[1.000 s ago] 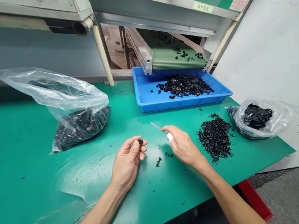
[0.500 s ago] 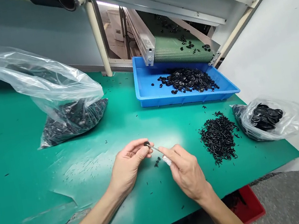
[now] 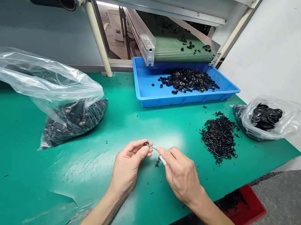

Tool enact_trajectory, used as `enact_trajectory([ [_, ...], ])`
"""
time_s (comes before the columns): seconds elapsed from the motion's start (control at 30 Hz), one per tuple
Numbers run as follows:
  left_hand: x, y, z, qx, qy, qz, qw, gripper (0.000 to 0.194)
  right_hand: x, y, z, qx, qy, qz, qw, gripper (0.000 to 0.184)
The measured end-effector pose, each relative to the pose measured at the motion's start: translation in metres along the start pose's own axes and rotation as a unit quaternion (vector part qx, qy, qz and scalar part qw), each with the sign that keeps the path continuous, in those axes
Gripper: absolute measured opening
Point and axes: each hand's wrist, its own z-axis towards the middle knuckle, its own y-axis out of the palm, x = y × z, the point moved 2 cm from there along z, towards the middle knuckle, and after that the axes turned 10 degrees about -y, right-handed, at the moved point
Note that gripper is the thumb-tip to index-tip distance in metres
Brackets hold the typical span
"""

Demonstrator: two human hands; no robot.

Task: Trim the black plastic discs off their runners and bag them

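Green table (image 3: 145,216), with both hands working above it. Clock positions are taken from the disc. Left hand (image 3: 126,167): thumb and fingers pinched on a small black disc (image 3: 146,144), raised off the surface. Right hand (image 3: 182,174), at 4 o'clock: fingers closed round a thin tool (image 3: 153,148), its tip at the disc; exact contact cannot be told. A white item (image 3: 162,160) shows at the right fingers, its nature unclear.

Black scraps (image 3: 157,162) lie at 5 o'clock, near the right hand. A heap (image 3: 220,138) of thin black pieces sits at 3 o'clock; just beyond it, an open clear bag (image 3: 287,121) holds black discs. At 10 o'clock, a larger clear sack (image 3: 55,84) contains dark parts. At 1 o'clock, a blue tray (image 3: 183,100) of black parts is noted beneath the end of a conveyor (image 3: 183,50). Red bin (image 3: 255,204): 4 o'clock, below table level.
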Motion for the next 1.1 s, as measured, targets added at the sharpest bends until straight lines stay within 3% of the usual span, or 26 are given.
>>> enact_trajectory([
  [0.37, -0.001, 0.0, 0.0, 0.013, 0.02, 0.002, 1.0, 0.028, -0.012, 0.005, 0.006, 0.014, 0.017, -0.059, 0.998, 0.039],
  [0.57, -0.002, -0.001, 0.003, 0.008, 0.035, 0.017, 0.999, 0.026, -0.008, 0.005, 0.012, -0.035, 0.08, 0.064, 0.994, 0.043],
  [0.73, -0.001, 0.002, 0.005, 0.0, 0.038, 0.032, 0.999, 0.028, 0.003, 0.004, 0.016, -0.066, 0.149, 0.211, 0.964, 0.042],
  [0.9, 0.0, 0.004, 0.01, -0.006, 0.015, 0.051, 0.999, 0.034, 0.023, 0.009, 0.015, -0.127, 0.237, 0.371, 0.889, 0.032],
  [1.0, 0.0, 0.002, 0.012, -0.004, -0.004, 0.047, 0.999, 0.041, 0.033, 0.009, 0.015, -0.1, 0.258, 0.325, 0.904, 0.032],
  [1.1, -0.001, 0.003, 0.013, -0.009, -0.011, 0.046, 0.999, 0.045, 0.038, 0.008, 0.02, -0.09, 0.226, 0.265, 0.933, 0.03],
])
